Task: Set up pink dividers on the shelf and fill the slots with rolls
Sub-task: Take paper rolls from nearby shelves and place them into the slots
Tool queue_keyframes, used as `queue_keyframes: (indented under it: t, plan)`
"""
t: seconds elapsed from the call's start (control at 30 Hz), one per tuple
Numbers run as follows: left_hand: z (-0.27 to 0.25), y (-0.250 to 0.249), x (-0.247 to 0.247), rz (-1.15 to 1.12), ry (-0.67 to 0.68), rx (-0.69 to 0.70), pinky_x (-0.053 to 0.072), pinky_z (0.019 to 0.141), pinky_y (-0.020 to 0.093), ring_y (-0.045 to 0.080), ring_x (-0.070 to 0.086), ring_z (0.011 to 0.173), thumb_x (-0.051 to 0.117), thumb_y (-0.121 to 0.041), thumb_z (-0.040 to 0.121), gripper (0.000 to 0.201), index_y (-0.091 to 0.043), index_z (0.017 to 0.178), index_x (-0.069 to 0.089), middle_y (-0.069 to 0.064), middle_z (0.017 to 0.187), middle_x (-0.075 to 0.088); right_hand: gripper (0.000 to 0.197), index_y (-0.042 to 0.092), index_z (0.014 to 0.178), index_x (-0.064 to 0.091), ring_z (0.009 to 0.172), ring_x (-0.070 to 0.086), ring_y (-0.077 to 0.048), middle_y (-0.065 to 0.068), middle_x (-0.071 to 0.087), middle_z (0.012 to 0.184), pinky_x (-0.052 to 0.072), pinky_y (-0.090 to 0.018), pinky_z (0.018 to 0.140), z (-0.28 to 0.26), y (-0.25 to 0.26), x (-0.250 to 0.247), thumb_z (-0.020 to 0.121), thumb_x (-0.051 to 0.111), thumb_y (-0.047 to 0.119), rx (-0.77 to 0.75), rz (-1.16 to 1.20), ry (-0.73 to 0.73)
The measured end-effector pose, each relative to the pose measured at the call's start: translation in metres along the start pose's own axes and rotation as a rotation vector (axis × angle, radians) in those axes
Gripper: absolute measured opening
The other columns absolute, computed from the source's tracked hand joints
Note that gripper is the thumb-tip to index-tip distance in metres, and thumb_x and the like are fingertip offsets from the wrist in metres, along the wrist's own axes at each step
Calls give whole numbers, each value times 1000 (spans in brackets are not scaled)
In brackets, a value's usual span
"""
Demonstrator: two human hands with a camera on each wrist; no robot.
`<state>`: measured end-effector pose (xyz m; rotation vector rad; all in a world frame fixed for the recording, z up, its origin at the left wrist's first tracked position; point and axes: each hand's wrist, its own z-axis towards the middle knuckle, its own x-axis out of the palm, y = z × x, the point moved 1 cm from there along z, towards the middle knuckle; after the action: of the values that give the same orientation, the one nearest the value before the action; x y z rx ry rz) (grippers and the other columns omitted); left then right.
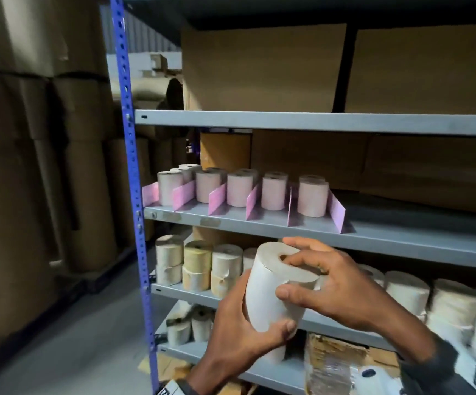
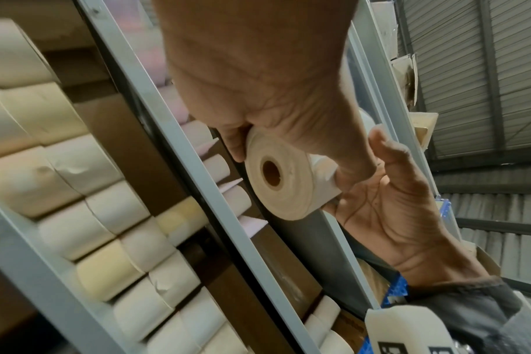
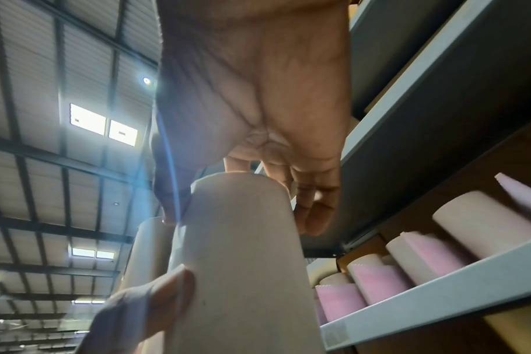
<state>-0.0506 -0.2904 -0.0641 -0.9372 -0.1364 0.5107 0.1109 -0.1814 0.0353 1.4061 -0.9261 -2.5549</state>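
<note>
Both hands hold one white paper roll (image 1: 271, 286) upright in front of the rack, below the divider shelf (image 1: 388, 238). My left hand (image 1: 242, 320) grips its lower side with the thumb in front. My right hand (image 1: 314, 277) grips its top rim, fingers over the core hole. Several pink dividers (image 1: 336, 210) stand on that shelf with pinkish rolls (image 1: 313, 196) between them. The left wrist view shows the roll's (image 2: 284, 189) end face, pinched by my left hand (image 2: 291, 153). In the right wrist view my right hand (image 3: 243, 191) caps the roll (image 3: 243, 258).
Right of the last divider the shelf surface (image 1: 419, 220) is bare. The shelf below holds stacked cream and white rolls (image 1: 197, 266), more at the right (image 1: 453, 306). A blue upright post (image 1: 134, 178) bounds the rack on the left. Cardboard boxes (image 1: 262, 69) fill the upper shelf.
</note>
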Motion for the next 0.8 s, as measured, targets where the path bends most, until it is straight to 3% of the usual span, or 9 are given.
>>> queue_keyframes:
  t: [0.1, 0.23, 0.33, 0.43, 0.53, 0.6, 0.67, 0.73, 0.8]
  plan:
    - [0, 11, -39, 4, -40, -36, 63, 79, 49, 24, 71, 108, 91, -42, 74, 83, -35, 145, 49, 0, 126, 70, 67, 44, 116, 69, 127, 41, 16, 37, 41, 143, 42, -21, 103, 29, 17, 30, 60, 70, 81, -39, 21, -14]
    - [6, 26, -94, -35, -69, -21, 59, 92, 50, 23, 67, 120, 90, -36, 77, 86, -36, 149, 45, 0, 135, 67, 64, 33, 119, 71, 129, 41, 16, 30, 44, 146, 41, -18, 105, 72, 45, 70, 66, 75, 69, -84, 53, -18]
    - [10, 37, -130, -57, -73, -8, 58, 96, 40, 16, 65, 124, 88, -41, 78, 86, -42, 150, 41, -6, 140, 63, 57, 27, 116, 74, 128, 43, 14, 30, 43, 145, 39, -14, 103, 104, 66, 96, 70, 78, 61, -107, 54, -23]
    - [8, 52, -162, 145, -199, -4, 59, 89, 27, 5, 67, 113, 84, -55, 69, 86, -49, 145, 45, -14, 133, 66, 57, 25, 113, 75, 127, 45, 12, 33, 41, 141, 41, -17, 102, 138, 81, 117, 70, 77, 62, -105, -2, -31]
    - [10, 62, -185, 423, -320, 96, 48, 94, 8, 3, 60, 118, 71, -58, 72, 80, -28, 144, 52, -3, 139, 64, 59, 23, 112, 75, 122, 50, 6, 33, 42, 136, 46, -26, 101, 170, 87, 136, 70, 74, 65, -83, -58, -55]
    - [15, 65, -191, 627, -383, 196, 44, 102, 17, 17, 55, 124, 54, -60, 89, 71, -9, 138, 56, 13, 139, 62, 60, 24, 110, 76, 119, 53, 4, 33, 43, 132, 48, -30, 99, 190, 89, 144, 70, 72, 68, -70, -81, -87]
    - [16, 77, -191, 820, -403, 321, 50, 97, 38, 26, 57, 125, 48, -49, 94, 58, -6, 130, 61, 15, 134, 64, 61, 24, 109, 76, 116, 54, 2, 33, 45, 129, 49, -35, 98, 210, 90, 149, 70, 69, 70, -62, -116, -115]
    - [21, 86, -191, 960, -365, 345, 51, 92, 46, 27, 57, 128, 75, -32, 76, 56, -10, 127, 69, 12, 133, 66, 66, 25, 112, 75, 114, 55, -2, 31, 47, 127, 46, -41, 99, 230, 88, 151, 69, 65, 74, -44, -168, -123]
    - [29, 94, -193, 1031, -217, 256, 49, 96, 48, 26, 58, 130, 92, -27, 50, 76, -9, 122, 75, 11, 135, 66, 66, 29, 111, 75, 114, 55, -6, 27, 50, 126, 43, -43, 101, 248, 87, 150, 68, 61, 77, -34, -244, -131]
